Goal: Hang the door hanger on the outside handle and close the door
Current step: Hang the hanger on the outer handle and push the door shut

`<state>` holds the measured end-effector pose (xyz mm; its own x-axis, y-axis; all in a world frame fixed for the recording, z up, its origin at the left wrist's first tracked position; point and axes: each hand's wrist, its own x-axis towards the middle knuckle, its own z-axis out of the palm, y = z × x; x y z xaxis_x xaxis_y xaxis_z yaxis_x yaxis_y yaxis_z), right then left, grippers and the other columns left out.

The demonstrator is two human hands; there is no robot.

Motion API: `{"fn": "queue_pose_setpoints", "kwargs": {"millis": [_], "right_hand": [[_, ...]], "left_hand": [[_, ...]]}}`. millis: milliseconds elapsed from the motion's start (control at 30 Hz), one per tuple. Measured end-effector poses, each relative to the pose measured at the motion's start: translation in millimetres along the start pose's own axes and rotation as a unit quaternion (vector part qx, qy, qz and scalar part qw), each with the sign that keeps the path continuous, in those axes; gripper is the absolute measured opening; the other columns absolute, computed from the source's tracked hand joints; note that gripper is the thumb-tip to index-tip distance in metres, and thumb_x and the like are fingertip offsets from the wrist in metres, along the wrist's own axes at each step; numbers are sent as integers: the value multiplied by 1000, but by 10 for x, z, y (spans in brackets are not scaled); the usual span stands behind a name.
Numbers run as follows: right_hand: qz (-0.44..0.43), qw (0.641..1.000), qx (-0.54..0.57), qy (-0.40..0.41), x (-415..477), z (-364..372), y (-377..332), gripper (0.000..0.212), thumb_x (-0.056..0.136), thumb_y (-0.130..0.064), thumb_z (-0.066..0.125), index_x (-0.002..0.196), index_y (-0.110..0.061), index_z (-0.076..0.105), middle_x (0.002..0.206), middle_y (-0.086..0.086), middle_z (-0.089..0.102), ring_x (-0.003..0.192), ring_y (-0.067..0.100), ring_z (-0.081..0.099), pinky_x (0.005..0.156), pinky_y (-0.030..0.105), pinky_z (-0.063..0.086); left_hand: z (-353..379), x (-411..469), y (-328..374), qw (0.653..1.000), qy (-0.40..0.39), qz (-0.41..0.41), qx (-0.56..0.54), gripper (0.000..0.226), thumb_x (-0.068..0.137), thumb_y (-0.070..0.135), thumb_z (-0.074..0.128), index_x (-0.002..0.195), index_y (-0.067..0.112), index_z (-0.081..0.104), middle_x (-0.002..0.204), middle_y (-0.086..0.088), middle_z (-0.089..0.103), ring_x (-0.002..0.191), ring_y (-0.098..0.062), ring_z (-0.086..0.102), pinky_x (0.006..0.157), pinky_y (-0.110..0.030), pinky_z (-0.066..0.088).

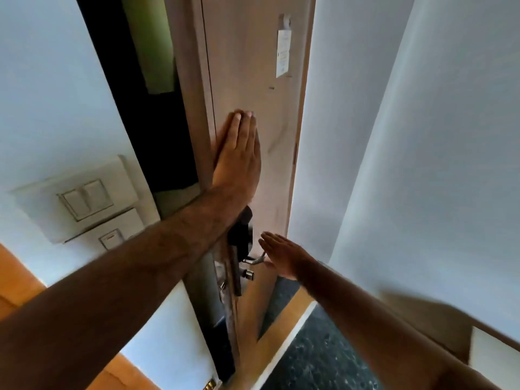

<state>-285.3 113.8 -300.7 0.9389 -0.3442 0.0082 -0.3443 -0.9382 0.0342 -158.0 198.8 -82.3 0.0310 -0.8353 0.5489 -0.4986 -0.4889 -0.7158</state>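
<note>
Head view: door [253, 66] ajar, my left hand [237, 153] flat on it, right hand [284, 254] spread empty near the handle [254, 260]; hanger unseen, closing remains.

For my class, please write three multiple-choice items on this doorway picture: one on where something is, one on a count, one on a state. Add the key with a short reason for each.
1. Where does the left hand rest?
A. flat on the door face, near its edge
B. on the switch panel
C. on the floor

2. How many rocker switches sit side by side in the top plate of the wall panel?
A. one
B. two
C. four

3. What is the state of the door?
A. fully shut
B. off its hinges
C. partly open, with a dark gap beside it

Key: 1 A, the palm lies flat on the wood above the lock; 2 B, two rockers show in that plate; 3 C, the door edge stands clear of the frame while the right hand hovers open by the lever handle.
</note>
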Motion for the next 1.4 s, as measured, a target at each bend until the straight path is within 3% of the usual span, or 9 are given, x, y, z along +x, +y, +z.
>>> {"fn": "queue_pose_setpoints", "kwargs": {"millis": [133, 300, 500, 667, 800, 1100, 1400], "right_hand": [[-44, 999, 21, -1, 355, 99, -40, 67, 108, -33, 47, 162, -2, 23, 171, 18, 18, 160, 31, 15, 129, 36, 8], [-84, 996, 25, 10, 760, 213, -54, 72, 106, -40, 46, 163, -3, 21, 172, 17, 19, 160, 29, 15, 130, 36, 6], [-116, 992, 44, 23, 1293, 239, -173, 68, 105, -44, 47, 155, 1, 40, 162, 20, 41, 153, 32, 35, 129, 37, 14], [-122, 991, 50, 20, 1545, 295, -303, 62, 105, -41, 49, 151, 0, 46, 162, 21, 41, 153, 33, 34, 129, 39, 17], [-145, 988, 22, 39, 1748, 333, -377, 61, 106, -41, 46, 149, 2, 47, 158, 23, 45, 151, 35, 36, 128, 42, 20], [-132, 985, 57, 96, 2102, 452, -520, 63, 108, -41, 40, 147, 8, 46, 153, 28, 49, 146, 37, 46, 127, 44, 26], [-126, 986, 55, 97, 2321, 584, -584, 67, 108, -44, 42, 150, 8, 41, 155, 27, 46, 146, 36, 46, 124, 45, 31]], "left_hand": [[365, 83, -88, 999, -37, -32, 7, 84, 93, 46, 35, 155, -7, 13, 164, -27, 2, 153, -40, 1, 122, -55, -5], [712, 121, -254, 994, 28, -95, -51, 88, 92, 36, 51, 156, -7, 8, 166, -22, -2, 154, -36, 2, 124, -52, 3], [1109, 173, -398, 984, 37, -171, -44, 87, 94, 38, 50, 157, -4, 7, 166, -19, 4, 154, -33, 9, 125, -47, 11], [1351, 233, -406, 972, 32, -230, -27, 92, 92, 46, 50, 156, -5, 7, 165, -21, 6, 154, -33, 9, 125, -47, 7], [1581, 327, -437, 967, 27, -253, -9, 92, 94, 53, 45, 157, -4, 10, 165, -20, 7, 153, -32, 8, 124, -48, 1], [2034, 447, -541, 954, 16, -299, -9, 95, 94, 62, 39, 158, -1, 7, 167, -16, 5, 154, -30, 8, 124, -50, 3], [2344, 528, -583, 946, 25, -322, -17, 98, 92, 69, 33, 158, 1, 8, 166, -16, 8, 154, -30, 9, 123, -54, 5]]}}
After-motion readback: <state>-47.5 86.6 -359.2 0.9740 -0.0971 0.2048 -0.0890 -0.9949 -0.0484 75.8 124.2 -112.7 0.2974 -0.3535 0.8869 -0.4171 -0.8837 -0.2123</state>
